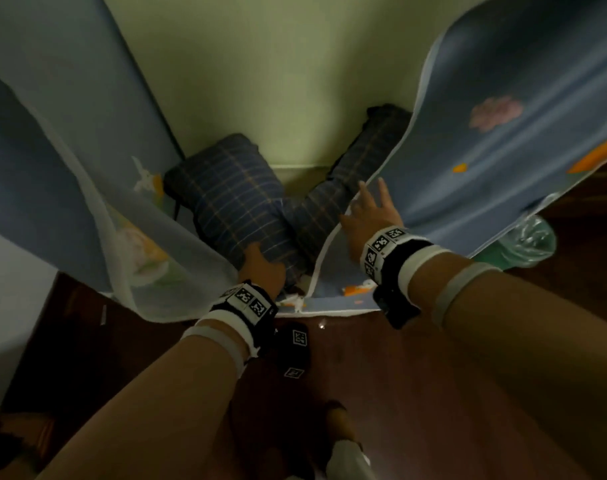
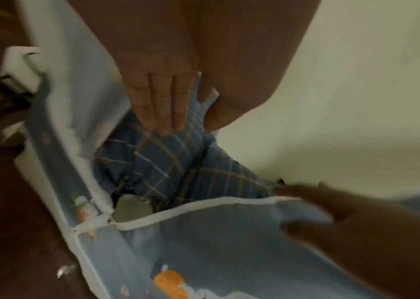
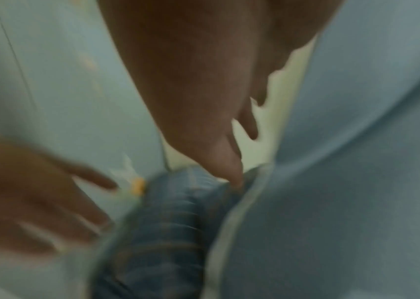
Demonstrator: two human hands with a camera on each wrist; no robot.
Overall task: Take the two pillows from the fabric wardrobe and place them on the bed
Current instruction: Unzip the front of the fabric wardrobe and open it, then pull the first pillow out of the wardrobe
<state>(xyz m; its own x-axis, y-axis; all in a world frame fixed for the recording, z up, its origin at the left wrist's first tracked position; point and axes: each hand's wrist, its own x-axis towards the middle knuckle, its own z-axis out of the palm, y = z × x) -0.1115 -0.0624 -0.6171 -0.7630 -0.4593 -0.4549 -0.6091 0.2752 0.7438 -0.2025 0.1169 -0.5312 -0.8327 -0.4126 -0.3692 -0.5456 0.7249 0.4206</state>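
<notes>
1. At far left, head view: left door flap (image 1: 63, 188) of the fabric wardrobe (image 1: 246, 74), blue-grey cloth with a pale edge and a printed rabbit-and-carrot motif, hanging drawn aside and partly veiling the opening.
2. Behind the flap, on the wardrobe floor against the pale green back wall: left pillow (image 1: 232, 202), dark blue plaid cover, lying tilted with its near end towards the opening.
3. Left hand (image 1: 264, 268), at the near end of the left pillow: fingers (image 2: 157, 105) straight and close together, laid flat on the plaid cloth, thumb spread to the side; nothing gripped.
4. Right pillow (image 1: 357, 168), same plaid, leaning up towards the right rear corner; its lower end touches the left pillow, its right side is hidden by the right flap.
5. Right hand (image 1: 368, 216): fingers spread and straight, pressing against the edge of the right door flap (image 1: 503, 133), holding nothing. The right wrist view is blurred.
6. Right door flap: blue-grey, pink and orange prints, white piping, billowed outward across part of the opening.
7. Far right, on the dark wooden floor (image 1: 364, 375) beside the wardrobe: green plastic bag (image 1: 524, 244), crumpled.
</notes>
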